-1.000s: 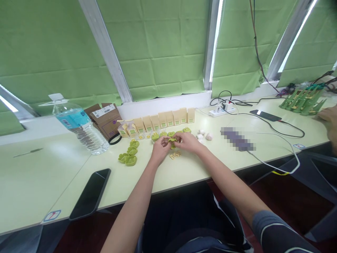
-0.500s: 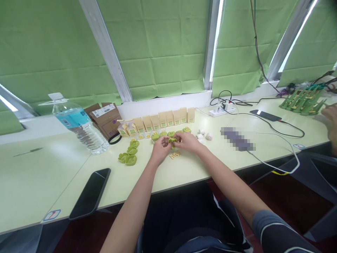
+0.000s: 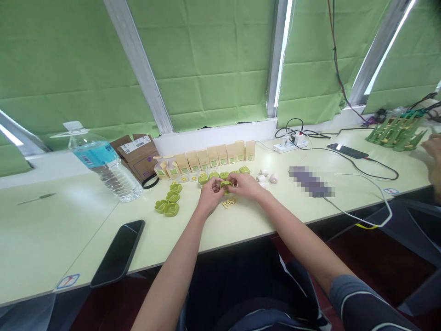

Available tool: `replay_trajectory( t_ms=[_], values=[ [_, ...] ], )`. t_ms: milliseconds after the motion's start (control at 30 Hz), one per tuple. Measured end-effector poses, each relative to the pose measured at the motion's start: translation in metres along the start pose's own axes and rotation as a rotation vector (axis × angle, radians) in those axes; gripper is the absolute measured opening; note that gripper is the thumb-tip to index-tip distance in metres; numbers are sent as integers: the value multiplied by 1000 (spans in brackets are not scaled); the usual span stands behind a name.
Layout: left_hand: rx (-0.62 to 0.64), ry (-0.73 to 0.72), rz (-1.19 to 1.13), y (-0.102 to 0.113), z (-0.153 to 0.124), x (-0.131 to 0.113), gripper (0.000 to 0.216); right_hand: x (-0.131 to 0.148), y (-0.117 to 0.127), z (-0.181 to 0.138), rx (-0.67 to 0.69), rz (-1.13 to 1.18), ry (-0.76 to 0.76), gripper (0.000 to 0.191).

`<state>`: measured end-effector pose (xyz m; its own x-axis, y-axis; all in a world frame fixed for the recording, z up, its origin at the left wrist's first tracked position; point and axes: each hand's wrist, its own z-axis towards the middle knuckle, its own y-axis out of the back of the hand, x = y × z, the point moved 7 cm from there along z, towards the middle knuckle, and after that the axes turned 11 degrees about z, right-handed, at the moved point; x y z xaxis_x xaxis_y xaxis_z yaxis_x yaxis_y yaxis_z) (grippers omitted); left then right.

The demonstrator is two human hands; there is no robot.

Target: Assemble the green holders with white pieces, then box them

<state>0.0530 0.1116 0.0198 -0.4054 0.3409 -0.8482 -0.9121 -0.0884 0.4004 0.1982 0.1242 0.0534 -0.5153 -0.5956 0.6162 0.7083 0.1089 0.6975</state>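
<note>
Between my two hands is a small green shell-like piece [image 3: 226, 184], lifted off the table. My left hand [image 3: 211, 195] pinches its left side with bent fingers. On its other side my right hand [image 3: 244, 185] grips it with thumb and fingers. Just below lie several thin yellow pieces [image 3: 229, 202]. To the left, several more hollow green pieces [image 3: 171, 210] rest in a cluster. Behind my hands runs a row of green-topped pieces [image 3: 203, 178], partly hidden by my fingers. Several small white rolls [image 3: 262, 173] lie to the right.
Small open cartons [image 3: 213, 156] line the wall. At left stand a large water bottle [image 3: 106, 161] and a brown cardboard box [image 3: 139, 158]; a black phone [image 3: 119, 253] lies near the front edge. Cables run from a power strip [image 3: 290, 143]. Another person's hand [image 3: 432, 149] is at far right, beside green spiky parts [image 3: 398, 131].
My hands stay almost in place, with the green piece turned slightly between the fingers. At far right, the other person's hand has shifted a little.
</note>
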Motion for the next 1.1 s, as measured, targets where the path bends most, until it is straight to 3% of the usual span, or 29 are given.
replay_trajectory(
  t_ms=[300, 500, 667, 833, 967, 1100],
  values=[
    [6, -8, -24, -1, -2, -4, 26, -4, -1, 2, -44, 20, 12, 12],
    [89, -31, 23, -5, -8, -14, 67, -13, 3, 3, -139, 105, -46, 28],
    [-1, -20, 134, 2, -7, -14, 52, -5, 7, 5, -82, 64, -56, 25],
    [-51, 2, 165, 3, -4, -9, 51, -10, 41, 4, -75, -12, -72, 19],
    [-77, -8, 231, 4, -4, -9, 48, -46, 78, -10, -108, -99, -187, 21],
    [-149, -90, 338, 8, -5, -13, 42, -87, 99, -32, -114, -363, -351, 29]
  ],
)
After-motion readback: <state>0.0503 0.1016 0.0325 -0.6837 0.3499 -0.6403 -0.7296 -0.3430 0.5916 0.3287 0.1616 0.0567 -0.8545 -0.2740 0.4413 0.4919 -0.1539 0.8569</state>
